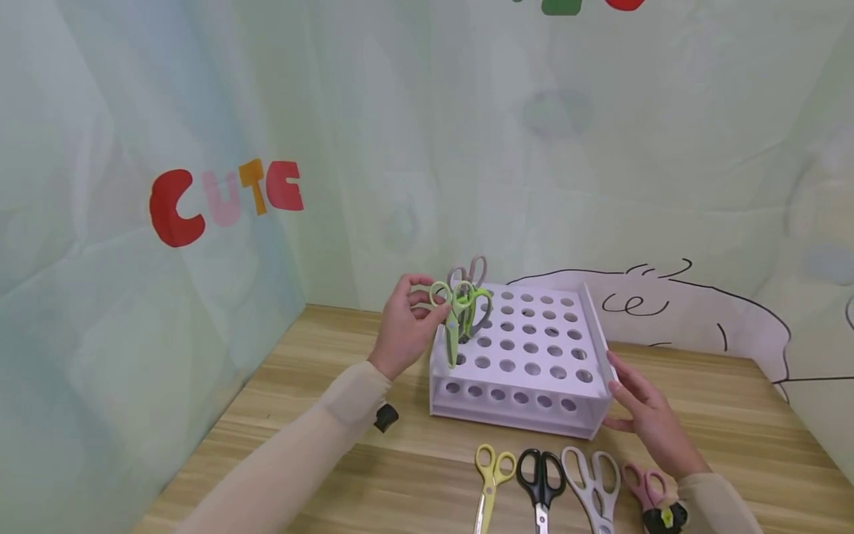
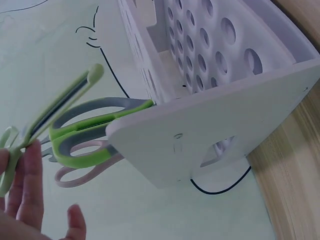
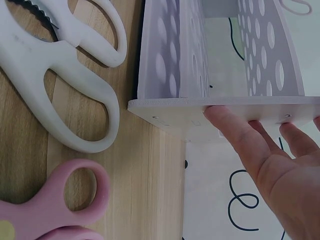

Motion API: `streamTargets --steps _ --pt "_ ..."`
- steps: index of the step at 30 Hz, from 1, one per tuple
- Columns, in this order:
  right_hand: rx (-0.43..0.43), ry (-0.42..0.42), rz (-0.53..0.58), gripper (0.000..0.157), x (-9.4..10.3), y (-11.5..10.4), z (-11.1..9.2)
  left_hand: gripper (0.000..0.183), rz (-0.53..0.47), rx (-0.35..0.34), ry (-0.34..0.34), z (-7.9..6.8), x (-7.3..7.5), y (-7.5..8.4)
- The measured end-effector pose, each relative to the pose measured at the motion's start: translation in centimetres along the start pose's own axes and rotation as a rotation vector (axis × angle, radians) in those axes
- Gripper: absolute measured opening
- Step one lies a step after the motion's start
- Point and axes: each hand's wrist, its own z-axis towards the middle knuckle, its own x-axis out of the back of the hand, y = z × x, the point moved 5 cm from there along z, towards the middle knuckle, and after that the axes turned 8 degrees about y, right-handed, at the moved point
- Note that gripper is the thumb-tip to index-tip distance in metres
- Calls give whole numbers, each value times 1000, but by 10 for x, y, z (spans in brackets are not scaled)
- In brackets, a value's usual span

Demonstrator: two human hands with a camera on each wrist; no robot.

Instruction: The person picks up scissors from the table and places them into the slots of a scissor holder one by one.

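Observation:
Light green scissors [image 1: 452,330] hang blades down from my left hand [image 1: 405,326], which pinches them by the handle loops above the left side of a white rack [image 1: 514,423] with rows of round holes. In the left wrist view, their slim green blade guard [image 2: 55,106] points towards the rack. Green-and-grey scissors [image 2: 85,131] and dusty pink scissors [image 2: 75,179] stand in the rack's back left holes, handles up. At the rack's right side panel, my right hand [image 1: 650,419] rests with fairly straight fingers [image 3: 245,140] against the outer face.
In front of the rack lie yellow scissors [image 1: 490,486], black scissors [image 1: 541,482], white scissors [image 1: 592,489] and pink scissors [image 1: 644,483] in a row on the wooden table [image 1: 373,482]. A printed cloth [image 1: 400,148] hangs behind and to the left.

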Motion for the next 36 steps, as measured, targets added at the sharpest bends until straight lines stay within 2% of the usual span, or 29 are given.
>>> streamTargets --steps 5,10,16,23,32,36 --pt "24 1 14 61 2 1 -1 36 -9 -48 45 2 -2 -8" --pt "25 -6 32 62 0 2 -1 35 30 -63 54 1 -5 -16" --pt "31 -1 21 61 0 2 -1 33 118 -82 28 -4 -7 -25" --pt "30 5 5 62 2 2 0 30 175 -171 -9 -9 -12 -32" --pt "39 -1 28 61 -1 3 1 28 381 -308 9 -14 -11 -36" --pt "54 2 36 60 0 3 1 28 480 -342 -16 -15 -14 -38"
